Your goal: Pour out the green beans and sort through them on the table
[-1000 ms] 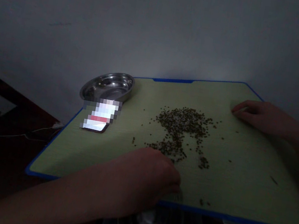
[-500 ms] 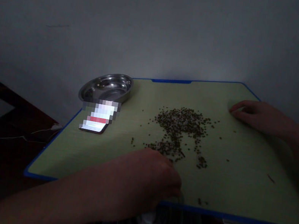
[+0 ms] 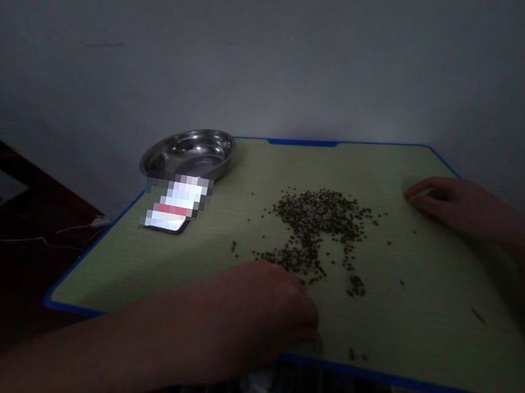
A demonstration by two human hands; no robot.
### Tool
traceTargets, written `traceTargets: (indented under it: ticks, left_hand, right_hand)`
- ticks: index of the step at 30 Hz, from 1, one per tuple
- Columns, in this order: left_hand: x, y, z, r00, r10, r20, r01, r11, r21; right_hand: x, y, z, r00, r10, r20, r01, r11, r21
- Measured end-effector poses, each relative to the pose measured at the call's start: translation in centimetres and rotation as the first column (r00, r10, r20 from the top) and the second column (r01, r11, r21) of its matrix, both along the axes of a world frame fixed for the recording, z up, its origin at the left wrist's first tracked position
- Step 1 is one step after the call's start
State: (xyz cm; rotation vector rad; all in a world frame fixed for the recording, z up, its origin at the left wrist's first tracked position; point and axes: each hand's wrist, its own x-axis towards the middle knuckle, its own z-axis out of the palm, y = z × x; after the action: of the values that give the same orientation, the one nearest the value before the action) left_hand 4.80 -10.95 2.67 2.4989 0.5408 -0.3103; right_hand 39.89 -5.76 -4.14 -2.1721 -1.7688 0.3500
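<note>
A loose pile of small dark grains (image 3: 322, 217), perhaps seeds or dried beans, lies spread over the middle of a pale green table top (image 3: 426, 334) with a blue edge. My left hand (image 3: 272, 313) is closed at the table's front edge, just nearer than the pile. Its fingertips are turned down and hidden, so what they hold cannot be made out. Below that hand, a shiny round metal vessel (image 3: 267, 387) shows dimly under the edge. My right hand (image 3: 459, 204) rests on the table right of the pile, fingers curled and thumb tip against the forefinger, with nothing visible in it.
At the back left stands a shallow steel bowl (image 3: 199, 151), with a lit phone (image 3: 174, 205) leaning near it. A few stray grains (image 3: 354, 355) lie by the front edge, and a thin dark sliver (image 3: 478, 315) lies at right. A grey wall (image 3: 289, 45) rises behind the table.
The view has shifted very slightly. Both hands, the grains, the bowl and the phone stay in the same places.
</note>
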Motion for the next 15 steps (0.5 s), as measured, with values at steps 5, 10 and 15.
traceTargets:
  ticks: [5, 10, 15]
  left_hand:
    - [0.0, -0.2, -0.2, 1.0, -0.011, -0.015, 0.011, 1.0, -0.008]
    - [0.2, -0.2, 0.2, 0.999, -0.014, -0.031, 0.015, 0.999, 0.034]
    - [2.3, 0.2, 0.9, 0.991, -0.095, 0.089, 0.078, 0.98, 0.183]
  right_hand:
    - [0.0, 0.1, 0.0, 1.0, 0.0, 0.002, 0.0, 1.0, -0.006]
    - [0.0, 0.0, 0.1, 1.0, 0.004, 0.008, -0.004, 1.0, 0.002]
    - [-0.2, 0.0, 0.2, 1.0, 0.023, 0.002, -0.023, 1.0, 0.0]
